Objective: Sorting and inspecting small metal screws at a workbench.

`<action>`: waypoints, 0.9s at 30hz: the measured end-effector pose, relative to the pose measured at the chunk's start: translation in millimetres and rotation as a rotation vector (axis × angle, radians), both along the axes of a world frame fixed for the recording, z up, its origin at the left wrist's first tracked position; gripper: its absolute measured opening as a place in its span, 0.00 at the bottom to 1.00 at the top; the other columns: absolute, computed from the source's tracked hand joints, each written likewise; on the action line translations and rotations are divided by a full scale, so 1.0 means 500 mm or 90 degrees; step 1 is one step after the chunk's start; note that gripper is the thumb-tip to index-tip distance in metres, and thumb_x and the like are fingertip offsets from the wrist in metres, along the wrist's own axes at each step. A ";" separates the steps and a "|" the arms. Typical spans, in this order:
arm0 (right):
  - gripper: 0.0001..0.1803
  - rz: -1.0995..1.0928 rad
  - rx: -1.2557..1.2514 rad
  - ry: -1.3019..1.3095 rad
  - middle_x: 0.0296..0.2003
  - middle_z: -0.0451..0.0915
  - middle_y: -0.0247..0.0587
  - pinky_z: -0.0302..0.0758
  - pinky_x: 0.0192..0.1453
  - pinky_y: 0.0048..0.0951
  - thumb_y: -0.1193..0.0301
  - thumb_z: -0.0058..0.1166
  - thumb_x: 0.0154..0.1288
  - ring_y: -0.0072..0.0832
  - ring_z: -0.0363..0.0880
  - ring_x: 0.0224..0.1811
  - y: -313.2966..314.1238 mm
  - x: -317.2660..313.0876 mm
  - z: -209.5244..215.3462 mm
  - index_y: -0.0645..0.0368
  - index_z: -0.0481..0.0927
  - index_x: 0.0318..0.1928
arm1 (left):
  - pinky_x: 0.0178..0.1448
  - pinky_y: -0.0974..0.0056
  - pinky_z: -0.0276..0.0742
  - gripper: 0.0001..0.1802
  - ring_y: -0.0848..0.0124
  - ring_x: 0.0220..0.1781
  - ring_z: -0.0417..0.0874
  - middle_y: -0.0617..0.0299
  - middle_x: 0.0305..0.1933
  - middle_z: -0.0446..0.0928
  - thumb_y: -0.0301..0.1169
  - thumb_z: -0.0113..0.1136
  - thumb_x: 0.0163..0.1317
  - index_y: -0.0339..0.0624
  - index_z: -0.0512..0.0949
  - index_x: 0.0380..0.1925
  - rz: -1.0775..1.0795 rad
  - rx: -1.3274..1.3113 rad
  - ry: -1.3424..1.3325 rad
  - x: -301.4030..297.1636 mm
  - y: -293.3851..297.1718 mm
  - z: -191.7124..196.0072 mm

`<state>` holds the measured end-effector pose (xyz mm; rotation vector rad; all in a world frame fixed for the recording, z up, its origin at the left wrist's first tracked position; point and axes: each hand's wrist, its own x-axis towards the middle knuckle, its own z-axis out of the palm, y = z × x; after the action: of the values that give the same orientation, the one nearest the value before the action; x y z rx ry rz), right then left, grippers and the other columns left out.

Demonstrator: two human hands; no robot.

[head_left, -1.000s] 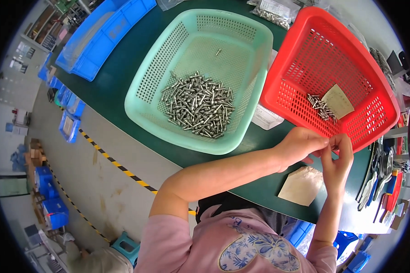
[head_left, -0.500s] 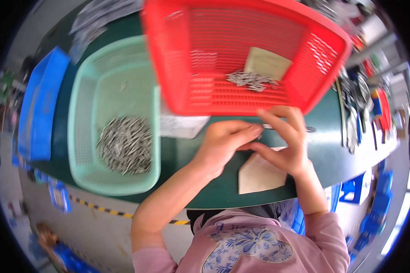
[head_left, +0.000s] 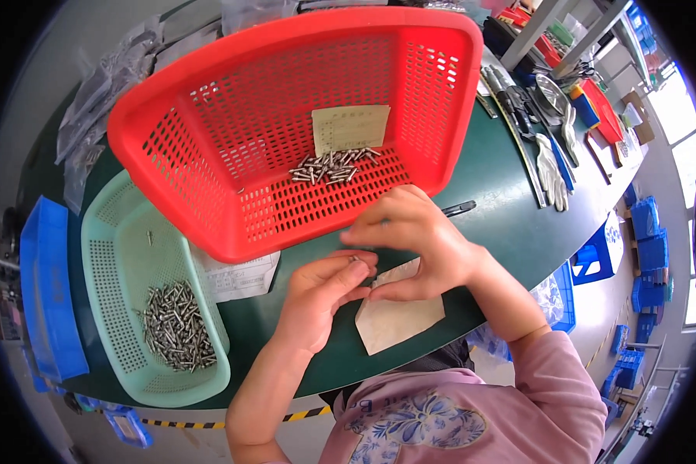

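Observation:
My left hand [head_left: 319, 298] and my right hand [head_left: 414, 243] meet fingertip to fingertip over the green table [head_left: 503, 209], just in front of the red mesh basket [head_left: 209, 170]. Between the fingers of my left hand sits a small metal screw [head_left: 355, 259]; my right hand's fingers are curled at the same spot, and whether they also grip it is hidden. Inside the red basket lie a small pile of metal screws [head_left: 332, 166] and a beige paper slip [head_left: 350, 129]. A tan paper piece [head_left: 398, 317] lies under my hands.
A mint-green mesh basket [head_left: 104, 255] at the left holds a heap of metal screws [head_left: 176, 326], with a white paper [head_left: 236, 277] beside it. Blue bins [head_left: 42, 294] stand at the far left. Tools and a white glove [head_left: 549, 166] lie at the right.
The view has swung, so the red basket now sits top centre and the mint basket lower left. My hands stay together at the table's front edge.

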<state>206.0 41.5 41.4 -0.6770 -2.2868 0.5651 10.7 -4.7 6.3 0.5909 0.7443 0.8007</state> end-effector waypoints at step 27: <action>0.09 -0.522 -0.155 -0.518 0.37 0.83 0.41 0.80 0.37 0.34 0.74 0.57 0.52 0.35 0.83 0.41 0.139 -0.075 -0.032 0.57 0.85 0.36 | 0.44 0.67 0.75 0.09 0.72 0.43 0.78 0.64 0.40 0.79 0.32 0.59 0.61 0.41 0.80 0.39 0.165 0.106 0.162 -0.009 0.013 -0.012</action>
<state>168.4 110.8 25.2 -2.1297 -2.3085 0.1585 6.1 1.9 0.1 0.7647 1.0069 1.0461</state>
